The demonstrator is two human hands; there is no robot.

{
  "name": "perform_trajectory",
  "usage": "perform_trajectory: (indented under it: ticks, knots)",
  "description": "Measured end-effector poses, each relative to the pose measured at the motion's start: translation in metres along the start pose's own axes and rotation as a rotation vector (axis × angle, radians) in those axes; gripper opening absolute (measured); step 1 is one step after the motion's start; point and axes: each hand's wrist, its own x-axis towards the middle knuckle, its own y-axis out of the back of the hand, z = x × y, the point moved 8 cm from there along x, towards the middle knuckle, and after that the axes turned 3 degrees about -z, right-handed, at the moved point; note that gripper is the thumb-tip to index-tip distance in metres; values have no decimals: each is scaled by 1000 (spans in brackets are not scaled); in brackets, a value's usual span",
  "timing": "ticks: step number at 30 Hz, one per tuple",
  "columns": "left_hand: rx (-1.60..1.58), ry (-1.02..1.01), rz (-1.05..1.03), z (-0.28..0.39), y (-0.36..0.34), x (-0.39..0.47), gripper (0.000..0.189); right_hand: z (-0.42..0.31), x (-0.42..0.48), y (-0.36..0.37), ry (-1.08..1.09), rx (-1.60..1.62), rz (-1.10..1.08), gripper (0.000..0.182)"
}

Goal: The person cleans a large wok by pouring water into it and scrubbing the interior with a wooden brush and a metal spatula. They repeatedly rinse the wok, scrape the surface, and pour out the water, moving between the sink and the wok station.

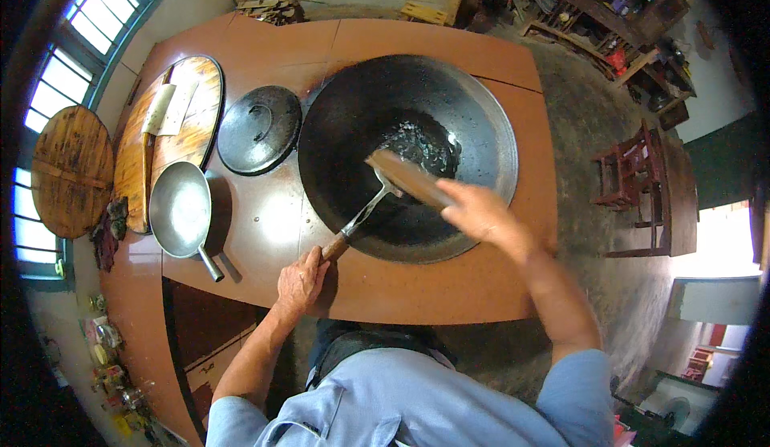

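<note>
A large dark wok (481,122) is set into the tiled stove top (421,293), with some water (424,146) at its bottom. My left hand (301,281) is closed on the wooden handle of a metal wok spatula (367,209), whose blade end reaches over the wok. In my right hand (481,212) is a brownish brush-like tool (409,176), blurred; its far end meets or overlaps the spatula's blade, and I cannot tell whether they touch. The exact kind of this tool is unclear.
Left of the wok lies a round dark lid (258,128). Beyond it, a wooden board (201,95) bears a cleaver (180,110). A metal pan (180,206) with a hollow handle stands near the board. A round wooden lid (72,170) leans by the window. A wooden table (680,200) stands at right.
</note>
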Motion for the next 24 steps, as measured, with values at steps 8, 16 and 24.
perform_trajectory:
  ticks: [8,16,24]
  knots:
    - [148,-62,81,5,7,0,22,24,-4,25,57,-118,54,44]
    - [227,-151,105,4,6,1,22,17,16,30,-58,-460,-32,37]
    - [149,-112,91,3,4,2,24,-16,23,16,65,-395,-25,41]
